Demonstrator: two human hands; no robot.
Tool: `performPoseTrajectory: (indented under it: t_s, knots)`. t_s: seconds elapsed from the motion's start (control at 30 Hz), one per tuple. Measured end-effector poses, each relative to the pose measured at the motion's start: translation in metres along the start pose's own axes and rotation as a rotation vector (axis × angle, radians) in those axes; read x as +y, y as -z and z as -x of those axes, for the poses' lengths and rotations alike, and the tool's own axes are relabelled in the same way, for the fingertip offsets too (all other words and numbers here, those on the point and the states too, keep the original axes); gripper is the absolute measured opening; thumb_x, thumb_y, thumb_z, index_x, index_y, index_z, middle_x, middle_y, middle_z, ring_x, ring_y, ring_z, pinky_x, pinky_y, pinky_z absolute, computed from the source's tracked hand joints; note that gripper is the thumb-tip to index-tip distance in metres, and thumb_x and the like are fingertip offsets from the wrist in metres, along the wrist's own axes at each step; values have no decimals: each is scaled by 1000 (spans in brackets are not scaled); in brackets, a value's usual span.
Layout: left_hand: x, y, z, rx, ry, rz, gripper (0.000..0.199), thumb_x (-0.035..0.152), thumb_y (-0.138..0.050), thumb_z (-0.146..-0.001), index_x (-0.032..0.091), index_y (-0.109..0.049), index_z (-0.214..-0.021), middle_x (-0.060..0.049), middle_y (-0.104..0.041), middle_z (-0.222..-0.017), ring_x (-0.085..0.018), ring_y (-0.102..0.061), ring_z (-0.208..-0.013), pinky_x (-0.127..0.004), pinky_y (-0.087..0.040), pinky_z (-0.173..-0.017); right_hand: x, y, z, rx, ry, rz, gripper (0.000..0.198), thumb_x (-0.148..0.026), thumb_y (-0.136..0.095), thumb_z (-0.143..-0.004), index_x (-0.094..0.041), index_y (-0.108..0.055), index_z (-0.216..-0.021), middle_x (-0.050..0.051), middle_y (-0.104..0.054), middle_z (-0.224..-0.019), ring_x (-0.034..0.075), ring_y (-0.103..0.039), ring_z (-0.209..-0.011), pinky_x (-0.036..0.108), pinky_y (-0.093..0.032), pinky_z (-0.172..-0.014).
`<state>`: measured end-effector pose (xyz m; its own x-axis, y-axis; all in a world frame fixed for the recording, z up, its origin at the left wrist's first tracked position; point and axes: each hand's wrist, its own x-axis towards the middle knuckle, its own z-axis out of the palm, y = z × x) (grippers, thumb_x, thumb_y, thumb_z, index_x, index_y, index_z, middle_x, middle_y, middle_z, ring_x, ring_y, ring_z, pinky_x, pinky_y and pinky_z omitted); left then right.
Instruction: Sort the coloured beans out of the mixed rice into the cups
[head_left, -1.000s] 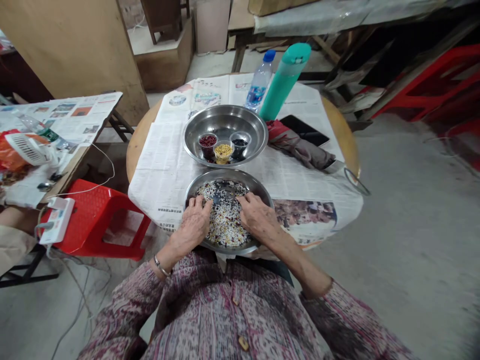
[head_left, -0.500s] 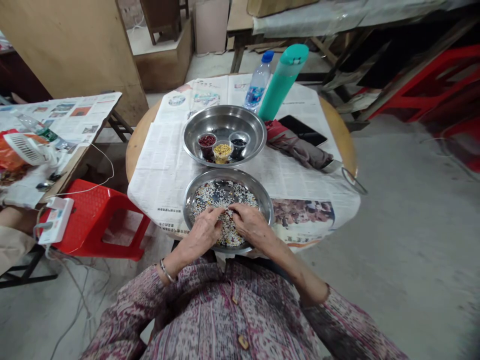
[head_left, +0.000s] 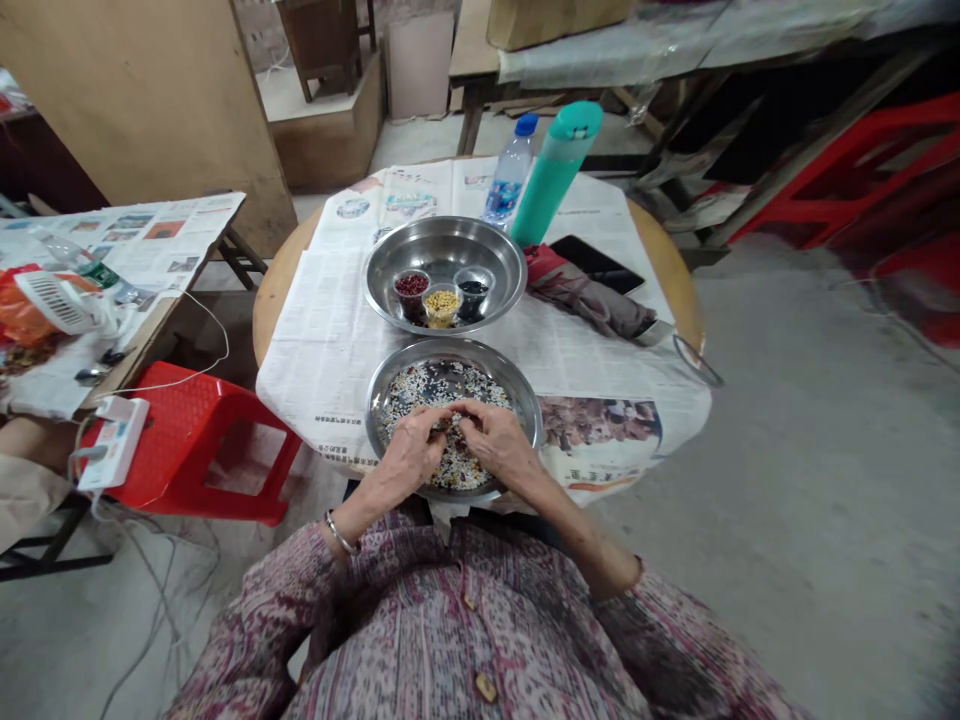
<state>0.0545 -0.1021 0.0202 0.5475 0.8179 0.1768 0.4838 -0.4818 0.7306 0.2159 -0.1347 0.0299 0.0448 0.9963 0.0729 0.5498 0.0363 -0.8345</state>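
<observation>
Both my hands are over the near steel basin, which holds a spread mix of white grains with yellow and dark bits among them. My left hand has its fingers curled together low over the grains. Against its fingertips come those of my right hand, index finger and thumb bent into a pinch. Whatever is between the fingers is too small to make out. Just beyond, a second steel basin holds clear cups of red beans, yellow beans and black beans.
Newspaper covers the round table. Behind the far basin stand a water bottle and a teal bottle; a folded umbrella and a dark tablet lie right. A red stool with a power strip is at left.
My fingertips have come closer together over the basin, with the right index finger reaching across to the left hand. The view has shifted slightly; the cups and basins stay put.
</observation>
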Motion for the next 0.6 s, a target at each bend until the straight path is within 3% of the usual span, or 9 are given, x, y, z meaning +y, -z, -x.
performPoseTrajectory:
  t_s: [0.17,0.43,0.6]
  knots:
    - [2,4,-4,68,-83,-2,37,-3,-55,-82,17,-70,-109,-6,-73,-103,-18,-70,-94,-35,-59,-91,-10,6,-1,39,47,-40,35,-18,-43,-84,-18,-76,-98,5,-78,-87,18,-70,-75,29,-55,-77]
    - [15,17,7,-21,-227,-115,25,6,-48,-97,17,-63,-114,-5,-72,-104,-17,-69,-99,-36,-59,-93,3,16,13,-16,148,92,34,-12,-44,-86,-18,-73,-104,7,-78,-99,20,-73,-91,36,-56,-90]
    - [2,30,-20,37,-220,-309,29,4,-43,-97,16,-64,-113,-9,-66,-116,-19,-61,-111,-40,-53,-102,2,17,27,-79,319,206,22,-16,-55,-90,-20,-70,-107,9,-72,-104,23,-67,-102,40,-54,-95]
